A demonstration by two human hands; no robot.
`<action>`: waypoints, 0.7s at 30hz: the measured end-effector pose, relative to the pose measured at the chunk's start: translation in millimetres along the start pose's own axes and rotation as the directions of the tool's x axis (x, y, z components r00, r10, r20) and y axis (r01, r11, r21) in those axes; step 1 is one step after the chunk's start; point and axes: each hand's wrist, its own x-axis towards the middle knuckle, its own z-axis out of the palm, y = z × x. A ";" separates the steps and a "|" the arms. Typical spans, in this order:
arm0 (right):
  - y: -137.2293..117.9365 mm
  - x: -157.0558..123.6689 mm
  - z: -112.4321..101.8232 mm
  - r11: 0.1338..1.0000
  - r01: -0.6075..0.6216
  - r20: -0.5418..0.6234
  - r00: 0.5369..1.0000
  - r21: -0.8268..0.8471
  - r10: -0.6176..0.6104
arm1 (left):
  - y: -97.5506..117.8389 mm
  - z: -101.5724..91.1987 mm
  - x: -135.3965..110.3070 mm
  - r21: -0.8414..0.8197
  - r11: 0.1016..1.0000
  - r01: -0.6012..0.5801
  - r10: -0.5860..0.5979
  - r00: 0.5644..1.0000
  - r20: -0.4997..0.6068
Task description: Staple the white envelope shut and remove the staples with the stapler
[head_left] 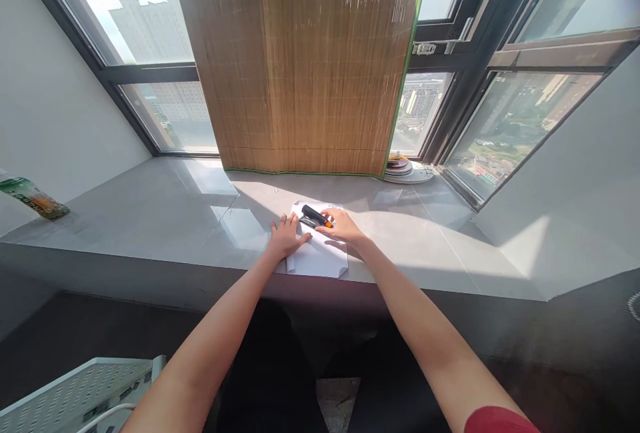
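A white sheet of paper (320,258) lies on the grey window ledge (150,213), near its front edge. My left hand (286,236) rests flat on the paper's left side with its fingers spread. A black stapler with an orange end (315,216) sits on the paper's far part. My right hand (341,225) has its fingers curled over the stapler's orange end.
A bamboo blind (310,66) hangs behind the paper. A stack of plates (400,166) stands at the back right by the window. A green bottle (31,197) lies on the ledge's far left. A white perforated rack (75,393) is at the lower left, below the ledge.
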 end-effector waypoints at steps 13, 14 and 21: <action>5.4 -6.4 -0.4 0.977 -0.038 -0.153 0.986 0.209 0.071 | -3.3 1.7 3.7 0.017 1.000 0.011 -0.012 1.000 0.017; 5.1 -6.6 -1.4 0.971 -0.062 -0.158 0.982 0.229 0.100 | -3.4 1.9 3.6 0.018 1.000 0.014 -0.014 1.000 0.017; 17.4 -4.7 -14.1 0.857 -0.221 -0.128 0.941 0.465 0.312 | -6.3 4.9 5.1 -0.012 1.000 0.012 -0.012 1.000 -0.016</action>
